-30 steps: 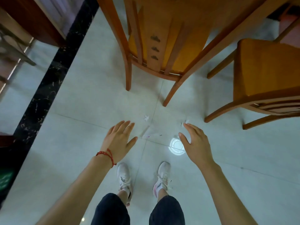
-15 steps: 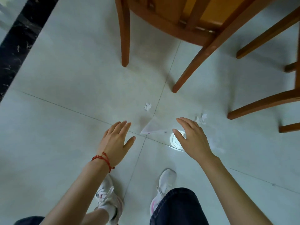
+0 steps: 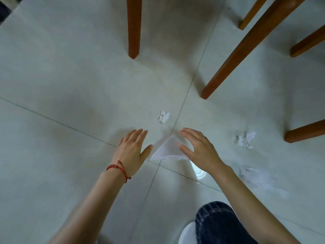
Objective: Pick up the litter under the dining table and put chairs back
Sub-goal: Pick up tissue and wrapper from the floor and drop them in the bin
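Note:
A clear triangular plastic wrapper [image 3: 167,148] lies on the pale floor tiles between my hands. My left hand [image 3: 132,150], with a red string bracelet on the wrist, hovers open just left of it. My right hand [image 3: 198,150] is open with spread fingers over the wrapper's right edge; contact is unclear. A crumpled white paper scrap [image 3: 164,117] lies just beyond the wrapper. A second crumpled white scrap [image 3: 245,140] lies to the right. A thin clear film [image 3: 258,178] lies flat beside my right forearm.
Brown wooden chair legs stand ahead: one [image 3: 134,27] at upper centre, a slanted one [image 3: 246,48] to its right, others [image 3: 304,131] at the right edge. A bright round light reflection [image 3: 197,170] shows under my right wrist. My knee [image 3: 218,224] is at the bottom.
The view has dropped much closer to the floor. Both hands have come down and closed in on the clear wrapper; the chair seats have left the frame.

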{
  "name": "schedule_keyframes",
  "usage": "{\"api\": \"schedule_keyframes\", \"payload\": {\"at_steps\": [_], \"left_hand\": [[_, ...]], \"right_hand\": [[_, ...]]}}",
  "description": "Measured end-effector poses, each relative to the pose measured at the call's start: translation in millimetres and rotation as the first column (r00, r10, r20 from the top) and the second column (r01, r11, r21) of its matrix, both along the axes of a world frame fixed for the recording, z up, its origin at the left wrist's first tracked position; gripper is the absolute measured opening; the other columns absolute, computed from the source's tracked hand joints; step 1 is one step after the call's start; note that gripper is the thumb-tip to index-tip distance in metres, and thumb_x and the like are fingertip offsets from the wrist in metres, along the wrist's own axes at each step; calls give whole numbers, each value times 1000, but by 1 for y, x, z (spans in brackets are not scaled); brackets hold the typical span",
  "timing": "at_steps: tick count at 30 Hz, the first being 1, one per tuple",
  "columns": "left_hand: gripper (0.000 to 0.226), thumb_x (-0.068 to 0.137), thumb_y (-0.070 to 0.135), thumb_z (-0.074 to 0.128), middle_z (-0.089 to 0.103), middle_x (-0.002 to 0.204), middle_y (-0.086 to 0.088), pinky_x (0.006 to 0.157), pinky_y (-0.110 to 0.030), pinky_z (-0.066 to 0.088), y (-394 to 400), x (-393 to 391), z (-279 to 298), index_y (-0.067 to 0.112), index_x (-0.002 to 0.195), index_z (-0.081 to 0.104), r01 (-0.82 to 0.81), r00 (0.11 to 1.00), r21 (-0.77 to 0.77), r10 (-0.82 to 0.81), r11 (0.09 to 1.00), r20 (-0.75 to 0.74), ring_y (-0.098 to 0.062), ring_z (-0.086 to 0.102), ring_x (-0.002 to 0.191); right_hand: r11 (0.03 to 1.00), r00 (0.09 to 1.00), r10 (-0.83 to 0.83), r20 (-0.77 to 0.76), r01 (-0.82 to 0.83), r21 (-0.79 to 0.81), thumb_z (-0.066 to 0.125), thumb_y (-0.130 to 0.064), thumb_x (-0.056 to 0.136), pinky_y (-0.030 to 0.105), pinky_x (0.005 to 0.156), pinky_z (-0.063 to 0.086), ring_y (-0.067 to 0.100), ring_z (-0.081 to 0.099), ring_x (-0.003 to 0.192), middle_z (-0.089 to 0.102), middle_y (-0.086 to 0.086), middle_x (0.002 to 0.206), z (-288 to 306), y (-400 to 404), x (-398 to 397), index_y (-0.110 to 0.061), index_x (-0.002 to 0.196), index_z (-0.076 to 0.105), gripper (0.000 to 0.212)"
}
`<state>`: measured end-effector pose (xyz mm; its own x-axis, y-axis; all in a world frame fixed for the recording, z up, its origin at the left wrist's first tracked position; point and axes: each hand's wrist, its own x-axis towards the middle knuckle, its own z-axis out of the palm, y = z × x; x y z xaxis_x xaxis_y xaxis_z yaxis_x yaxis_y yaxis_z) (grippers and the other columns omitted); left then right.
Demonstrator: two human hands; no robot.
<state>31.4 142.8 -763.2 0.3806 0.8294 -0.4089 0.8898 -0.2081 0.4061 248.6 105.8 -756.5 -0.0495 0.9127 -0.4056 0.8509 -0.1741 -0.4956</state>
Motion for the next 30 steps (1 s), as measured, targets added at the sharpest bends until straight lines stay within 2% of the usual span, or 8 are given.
{"api": "schedule_keyframes", "payload": {"at_steps": [3,10,17,22,26,30], "left_hand": [[55,93,41,37,31,148,-4,110,-33,19,0,1,-27,16,141,27,-63,998,10,62,998,28,-20,22,137],[53,92,39,42,39,143,-7,108,-37,25,-9,-4,-61,13,138,35,-210,975,9,208,978,77,-23,28,134],[52,91,36,44,42,141,-7,107,-36,27,-18,-7,-62,12,137,37,-216,975,50,213,975,61,-23,31,133],[49,91,32,47,45,138,-10,104,-37,30,-18,-7,-65,9,134,41,-244,968,68,239,967,82,-26,35,130],[48,91,30,48,46,137,-11,103,-38,31,-20,-7,-67,8,133,42,-257,964,69,250,964,93,-27,36,129],[49,91,32,46,45,138,-11,103,-38,31,-19,-6,-68,10,134,41,-259,963,68,252,964,99,-26,35,130]], "right_hand": [[999,997,-36,-72,34,-22,50,-36,92,14,97,22,6,31,132,36,-11,145,-27,5,-2,-25,137,40,48],[996,980,-81,-182,71,-62,61,-45,82,27,102,32,7,35,131,37,-12,143,-59,10,-14,-27,137,37,63],[990,980,-117,-164,102,-96,60,-52,80,29,100,32,10,32,134,33,-11,148,-61,-3,-20,-32,143,21,77],[983,976,-165,-142,150,-111,60,-56,78,32,100,32,13,32,135,31,-10,150,-62,-14,-24,-32,144,18,82],[961,949,-249,-191,218,-168,67,-55,72,32,100,33,14,35,133,36,-10,147,-64,-19,-24,-34,142,22,86],[927,887,-357,-294,296,-232,75,-46,68,30,102,37,11,41,129,45,-7,141,-70,-18,-23,-31,137,37,81]]}}
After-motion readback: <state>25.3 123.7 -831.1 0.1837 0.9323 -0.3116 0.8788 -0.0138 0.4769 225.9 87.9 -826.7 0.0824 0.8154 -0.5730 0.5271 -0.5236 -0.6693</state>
